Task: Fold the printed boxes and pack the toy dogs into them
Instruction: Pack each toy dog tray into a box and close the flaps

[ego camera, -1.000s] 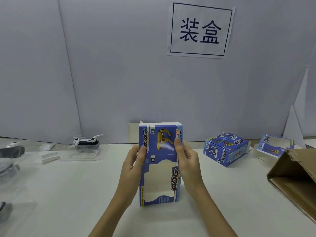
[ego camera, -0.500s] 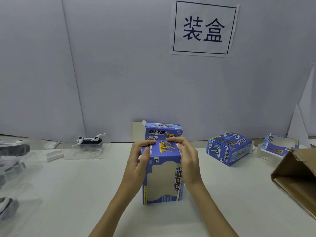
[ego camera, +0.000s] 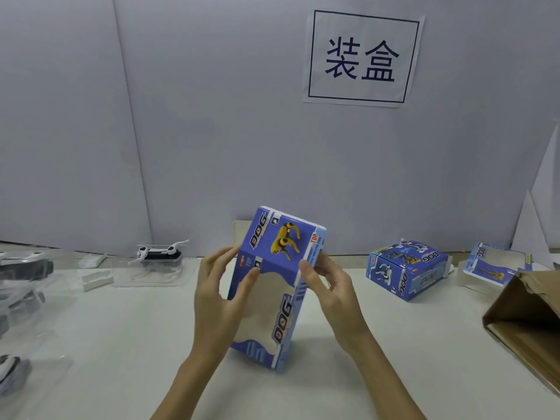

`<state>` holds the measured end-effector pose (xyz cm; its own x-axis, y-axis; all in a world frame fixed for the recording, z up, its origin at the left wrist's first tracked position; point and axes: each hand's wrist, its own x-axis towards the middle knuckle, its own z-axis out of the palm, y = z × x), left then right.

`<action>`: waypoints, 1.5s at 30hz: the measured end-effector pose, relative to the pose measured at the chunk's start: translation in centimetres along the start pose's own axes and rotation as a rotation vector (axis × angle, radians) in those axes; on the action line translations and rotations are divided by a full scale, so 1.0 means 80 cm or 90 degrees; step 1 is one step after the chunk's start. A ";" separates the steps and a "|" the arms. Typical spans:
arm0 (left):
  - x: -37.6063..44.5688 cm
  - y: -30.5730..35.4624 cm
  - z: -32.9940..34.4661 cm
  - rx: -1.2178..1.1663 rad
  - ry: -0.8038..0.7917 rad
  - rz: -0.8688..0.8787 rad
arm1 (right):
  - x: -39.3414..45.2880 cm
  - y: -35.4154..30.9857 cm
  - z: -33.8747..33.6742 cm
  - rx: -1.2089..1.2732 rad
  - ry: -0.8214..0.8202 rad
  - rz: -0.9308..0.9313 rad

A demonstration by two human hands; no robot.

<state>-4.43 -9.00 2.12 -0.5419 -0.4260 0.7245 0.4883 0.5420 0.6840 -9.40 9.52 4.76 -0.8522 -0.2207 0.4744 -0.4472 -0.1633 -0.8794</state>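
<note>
— Working from the left: our left hand (ego camera: 222,295) holds the box (ego camera: 274,286) by its left edge, thumb on the printed front and fingers curled behind. Do we squeeze harder?

— No. We judge the card is thin, so we grip only enough to steady it. The box is tilted, its lower end near the table (ego camera: 121,344) or just touching it; we cannot tell which.

— And our right hand (ego camera: 328,287)?

— It pinches the right edge just below the top panel. We should push the two edges toward each other so the sleeve squares up, and keep our thumbs off the window cut-out.

— Then the dog?

— The toy dog (ego camera: 160,251) sits in its clear tray, well apart at the far left. The finished box (ego camera: 406,269) at the right shows the shape we want.
</note>
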 end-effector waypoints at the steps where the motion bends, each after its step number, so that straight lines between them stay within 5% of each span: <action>1: 0.000 -0.001 -0.001 0.054 0.034 0.039 | -0.002 0.001 0.004 -0.030 -0.010 -0.014; 5: -0.005 0.003 0.007 0.141 0.046 0.133 | -0.004 0.005 0.011 -0.185 -0.014 -0.084; 11: -0.029 0.005 0.023 0.305 -0.198 0.210 | -0.001 0.012 0.007 -0.018 0.132 -0.074; 16: -0.025 0.000 0.024 0.357 -0.185 0.260 | 0.005 0.024 0.000 -0.044 0.153 0.024; 22: -0.014 -0.022 0.013 0.401 -0.129 0.277 | -0.007 0.040 0.024 -0.157 -0.008 0.142; 26: -0.019 -0.035 0.004 0.373 -0.274 0.103 | -0.026 0.050 0.036 -0.328 -0.310 0.157; 29: -0.022 -0.052 -0.004 0.431 -0.377 0.095 | -0.020 0.051 0.028 -0.406 -0.388 0.127; 37: -0.022 -0.064 0.005 0.538 -0.397 0.089 | -0.002 0.026 -0.017 -0.507 -0.319 0.218; 45: -0.025 -0.057 0.006 0.491 -0.385 0.082 | -0.024 -0.006 0.041 -0.335 -0.176 0.053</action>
<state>-5.91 -10.31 -2.48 -0.8789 -0.0046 0.4770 0.1054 0.9734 0.2035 -6.65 6.90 4.44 -0.8194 -0.4660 0.3339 -0.5164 0.3472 -0.7828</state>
